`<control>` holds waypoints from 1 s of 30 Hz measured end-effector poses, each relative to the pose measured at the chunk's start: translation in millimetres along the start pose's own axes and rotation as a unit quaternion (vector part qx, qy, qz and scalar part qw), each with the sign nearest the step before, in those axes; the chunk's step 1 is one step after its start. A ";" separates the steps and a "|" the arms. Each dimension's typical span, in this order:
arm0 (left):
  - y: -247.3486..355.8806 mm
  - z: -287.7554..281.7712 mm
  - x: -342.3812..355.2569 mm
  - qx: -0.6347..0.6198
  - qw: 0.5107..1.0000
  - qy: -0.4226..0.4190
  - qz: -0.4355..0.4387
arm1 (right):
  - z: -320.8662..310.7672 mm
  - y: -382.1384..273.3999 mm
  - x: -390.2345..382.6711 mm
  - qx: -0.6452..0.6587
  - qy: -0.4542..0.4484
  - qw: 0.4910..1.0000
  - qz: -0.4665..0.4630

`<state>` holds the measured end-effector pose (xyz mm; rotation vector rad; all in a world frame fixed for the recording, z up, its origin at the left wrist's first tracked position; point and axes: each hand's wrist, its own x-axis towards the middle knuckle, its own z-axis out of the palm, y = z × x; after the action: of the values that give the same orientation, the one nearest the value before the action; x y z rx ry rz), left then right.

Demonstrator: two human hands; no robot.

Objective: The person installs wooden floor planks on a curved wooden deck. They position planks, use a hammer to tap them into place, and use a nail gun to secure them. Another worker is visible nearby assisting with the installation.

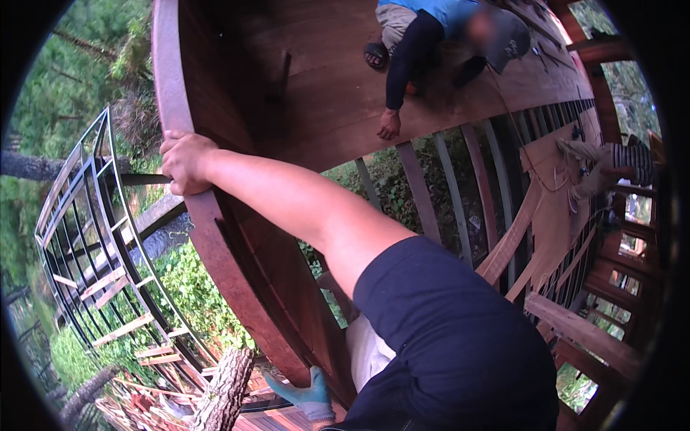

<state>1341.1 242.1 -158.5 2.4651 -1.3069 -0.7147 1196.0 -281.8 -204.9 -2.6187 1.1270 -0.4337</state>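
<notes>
Right arm extended from the near right toward the far left, elbow almost straight, forearm bare below a dark blue sleeve (438,302). Right hand (190,161), ungloved, clasps the top edge of a reddish-brown wooden beam (233,305), fingers curled over its left side. The beam runs from far left to near centre. Left hand (305,397), in a pale blue-green work glove, sits at the beam's near end, thumb and fingers spread; contact pressure cannot be told. Far side: co-worker crouched on brown wooden decking (316,93), one hand (389,125) hanging low. Markings on the co-worker's grey cap (507,39): too small and blurred to read.
</notes>
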 end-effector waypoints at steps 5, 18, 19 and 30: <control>71.4 35.8 111.8 0.106 0.974 0.008 0.200 | 4.7 5.2 -1.2 0.017 -0.005 0.999 0.051; 79.8 46.2 114.1 0.050 0.979 0.026 0.196 | 158.3 -54.0 -305.8 0.586 0.349 0.524 0.510; 83.9 47.8 112.1 0.046 0.979 0.021 0.196 | 197.6 -77.5 -381.8 0.411 0.241 0.621 0.623; 89.1 43.5 112.2 0.055 0.984 0.006 0.168 | 184.7 -196.8 -643.9 0.256 -0.266 0.459 0.808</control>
<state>1308.7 99.2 -189.5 2.2381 -1.7420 -0.5554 972.0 345.0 -415.7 -0.2579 2.0026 0.4225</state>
